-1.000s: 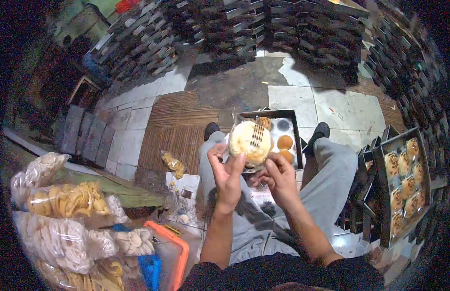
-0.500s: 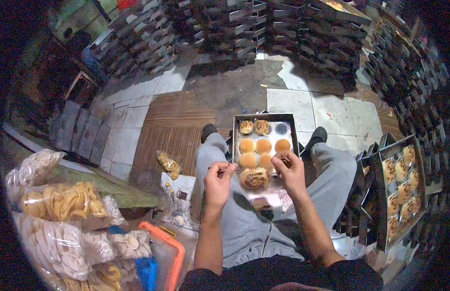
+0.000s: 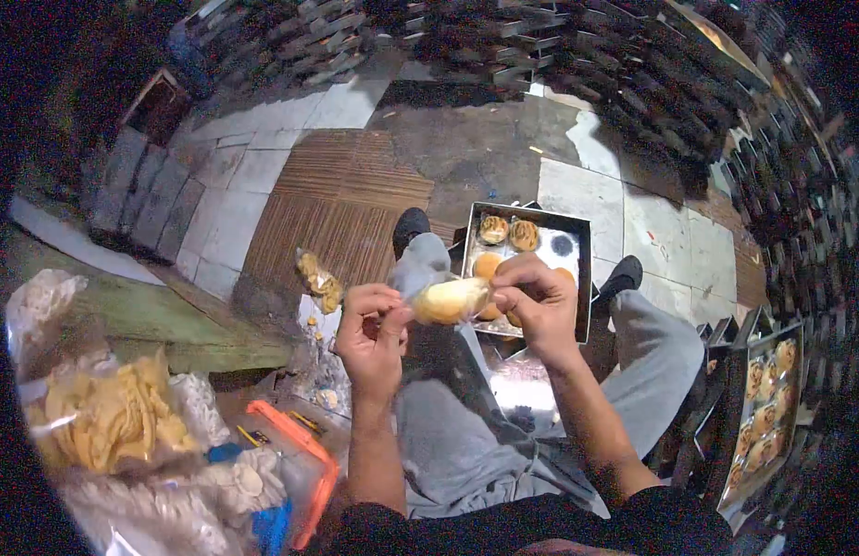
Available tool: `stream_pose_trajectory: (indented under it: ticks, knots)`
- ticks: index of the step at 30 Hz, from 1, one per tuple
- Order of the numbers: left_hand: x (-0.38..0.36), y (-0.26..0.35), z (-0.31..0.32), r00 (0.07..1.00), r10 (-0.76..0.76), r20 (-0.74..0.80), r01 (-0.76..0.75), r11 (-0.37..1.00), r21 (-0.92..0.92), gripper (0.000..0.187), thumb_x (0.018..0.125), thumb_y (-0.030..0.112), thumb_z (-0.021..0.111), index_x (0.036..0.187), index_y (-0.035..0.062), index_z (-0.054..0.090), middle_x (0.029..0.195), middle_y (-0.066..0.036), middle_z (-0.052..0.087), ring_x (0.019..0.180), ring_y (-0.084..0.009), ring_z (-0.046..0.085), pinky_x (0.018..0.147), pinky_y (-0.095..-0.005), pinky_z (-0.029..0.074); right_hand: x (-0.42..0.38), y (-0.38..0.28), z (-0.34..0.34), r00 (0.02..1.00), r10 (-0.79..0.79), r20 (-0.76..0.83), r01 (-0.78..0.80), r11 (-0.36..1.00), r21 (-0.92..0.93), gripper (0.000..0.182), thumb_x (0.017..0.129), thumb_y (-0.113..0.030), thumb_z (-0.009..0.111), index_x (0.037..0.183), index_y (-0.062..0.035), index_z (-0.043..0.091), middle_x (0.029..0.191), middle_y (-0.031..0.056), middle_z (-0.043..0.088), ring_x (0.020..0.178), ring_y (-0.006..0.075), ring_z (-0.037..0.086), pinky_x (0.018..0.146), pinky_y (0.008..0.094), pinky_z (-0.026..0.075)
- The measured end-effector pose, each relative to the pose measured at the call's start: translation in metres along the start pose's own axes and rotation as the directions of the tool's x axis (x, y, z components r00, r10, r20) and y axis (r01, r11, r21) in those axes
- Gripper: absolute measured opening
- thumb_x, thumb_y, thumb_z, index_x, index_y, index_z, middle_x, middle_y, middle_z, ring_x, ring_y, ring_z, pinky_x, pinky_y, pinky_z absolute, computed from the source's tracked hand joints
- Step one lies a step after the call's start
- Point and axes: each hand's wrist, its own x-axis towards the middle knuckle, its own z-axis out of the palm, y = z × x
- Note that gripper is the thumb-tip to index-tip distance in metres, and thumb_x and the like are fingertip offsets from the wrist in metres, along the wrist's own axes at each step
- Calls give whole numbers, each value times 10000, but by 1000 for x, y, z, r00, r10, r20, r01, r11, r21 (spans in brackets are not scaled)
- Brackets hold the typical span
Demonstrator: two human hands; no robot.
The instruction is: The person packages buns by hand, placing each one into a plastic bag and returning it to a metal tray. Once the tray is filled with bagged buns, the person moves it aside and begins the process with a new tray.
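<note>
A pale bun (image 3: 451, 301) in a clear plastic wrapper is stretched between my hands, above my lap. My left hand (image 3: 374, 335) pinches the wrapper's left end. Thumb and fingers of my right hand (image 3: 539, 301) close on the other end. Beyond them, a square metal tray (image 3: 588, 278) rests between my knees. Two swirl-topped buns (image 3: 525, 234) stand at its far side, and plain golden buns (image 3: 488, 266) lie nearer, partly hidden by the held bun and my right hand.
At right, another tray (image 3: 723, 505) of swirl-topped buns leans at a slant. Clear bags with yellow, flat pieces (image 3: 119, 408) sit at left, beside a plastic box with an orange edge (image 3: 309, 445). A small bag (image 3: 319, 281) lies on the floor. Stacked dark trays (image 3: 633, 102) line the back.
Both hands have come up and toward me with the wrapped bun, which earlier lay at the tray's near edge. It now shows its pale side instead of its swirl. The view has shifted.
</note>
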Motion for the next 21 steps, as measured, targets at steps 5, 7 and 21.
stream_pose_trajectory:
  ticks: [5, 7, 21]
  knots:
    - [32, -20, -14, 977, 213, -18, -194, 919, 342, 191, 879, 83, 773, 913, 26, 593, 852, -79, 605, 765, -189, 573, 699, -299, 473, 34, 37, 5, 967, 221, -127, -214, 975, 65, 86, 783, 45, 737, 834, -10, 695, 873, 69, 672, 840, 137, 619, 641, 259, 486]
    - [44, -21, -12, 954, 301, 6, -287, 904, 317, 196, 879, 92, 773, 906, 25, 591, 856, -79, 609, 756, -189, 573, 682, -301, 473, 43, 37, 12, 992, 106, -72, -99, 990, 101, 78, 785, 38, 738, 827, -10, 693, 862, 65, 672, 832, 140, 619, 640, 260, 485]
    - [-65, -4, -13, 619, -786, 0, 783, 617, -77, 218, 994, 238, 660, 1076, 70, 547, 788, 13, 520, 465, -22, 382, 362, -215, 278, -70, 95, 1, 603, 738, 302, -766, 431, 476, 244, 1013, -307, 586, 974, -69, 621, 774, 52, 648, 609, 129, 626, 472, 259, 477]
